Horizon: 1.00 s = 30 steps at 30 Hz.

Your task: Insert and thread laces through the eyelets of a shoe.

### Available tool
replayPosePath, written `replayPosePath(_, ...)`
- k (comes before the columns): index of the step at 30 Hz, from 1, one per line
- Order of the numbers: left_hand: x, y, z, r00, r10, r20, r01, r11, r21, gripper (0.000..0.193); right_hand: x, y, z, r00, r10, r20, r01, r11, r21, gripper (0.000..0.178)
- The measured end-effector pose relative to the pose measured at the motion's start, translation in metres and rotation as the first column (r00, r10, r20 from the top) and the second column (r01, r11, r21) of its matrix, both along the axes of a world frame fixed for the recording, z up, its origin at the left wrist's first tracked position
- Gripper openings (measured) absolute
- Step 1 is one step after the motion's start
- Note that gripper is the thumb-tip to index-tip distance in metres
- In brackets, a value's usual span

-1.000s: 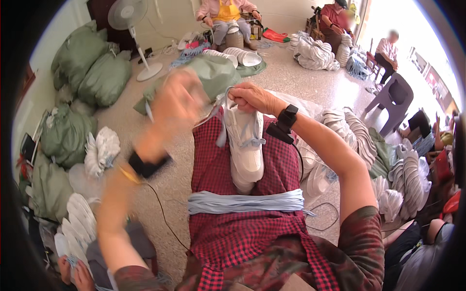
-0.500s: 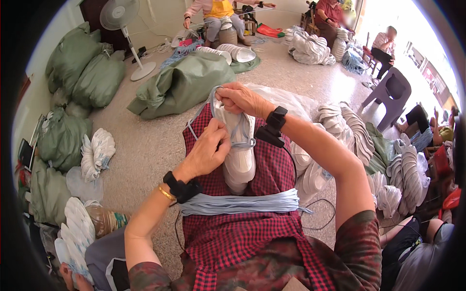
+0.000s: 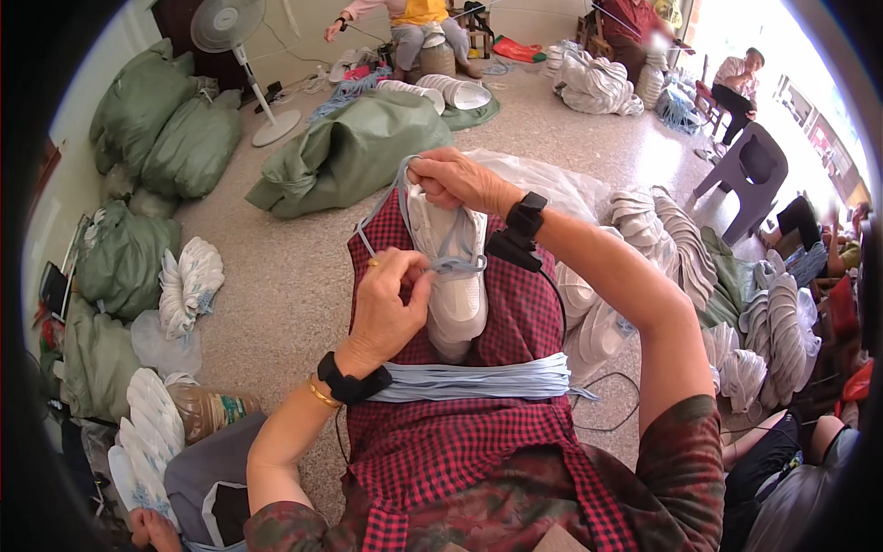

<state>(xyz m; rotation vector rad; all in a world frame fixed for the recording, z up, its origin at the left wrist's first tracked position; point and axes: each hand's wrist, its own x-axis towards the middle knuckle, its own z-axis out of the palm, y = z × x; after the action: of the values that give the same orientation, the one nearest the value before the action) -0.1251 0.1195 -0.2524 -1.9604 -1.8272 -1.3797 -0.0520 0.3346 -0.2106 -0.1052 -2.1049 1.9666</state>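
The right hand is closed, thumb and fingers pinching a light blue lace at the ankle end of a white shoe, which lies on the person's lap over a red-and-black checked apron, toe toward the body. The left hand is half curled at the shoe's left side, fingertips by the strands crossing its front; the lace loops down to it from the right hand (whether the left fingers grip it, I cannot tell). A bundle of pale blue laces lies across the lap near the toe. A second ago the left hand is a blur swung out leftward, apart from the shoe; now it is down beside it, while the right hand keeps its place.
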Motion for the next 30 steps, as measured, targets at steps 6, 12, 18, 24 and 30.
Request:
replayPosePath(6,0.003,0.010,0.000,0.998,-0.051,0.048,0.055,0.995,-0.079,0.006,-0.006,-0.004,-0.004,1.000,0.000,-0.017,0.000,1.000,-0.025,0.027)
replayPosePath(12,0.011,-0.006,-0.016,0.992,-0.019,0.128,0.043,0.980,-0.192,0.010,-0.008,0.006,-0.010,0.995,0.067,-0.068,-0.084,0.953,-0.292,0.023)
replayPosePath(18,0.015,-0.001,-0.021,0.998,-0.059,-0.006,0.057,0.988,-0.144,0.010,-0.024,0.036,-0.047,0.810,0.079,-0.581,0.510,0.394,0.765,0.019)
replayPosePath(24,0.014,-0.013,-0.006,0.999,-0.027,-0.030,0.020,0.977,-0.212,0.011,-0.012,0.000,-0.020,0.997,-0.043,-0.071,0.035,0.994,-0.104,0.032)
replayPosePath(30,-0.002,0.016,0.034,0.997,0.036,-0.070,-0.030,0.996,0.079,0.012,-0.010,-0.005,-0.016,0.996,-0.012,-0.094,0.013,1.000,0.006,0.029)
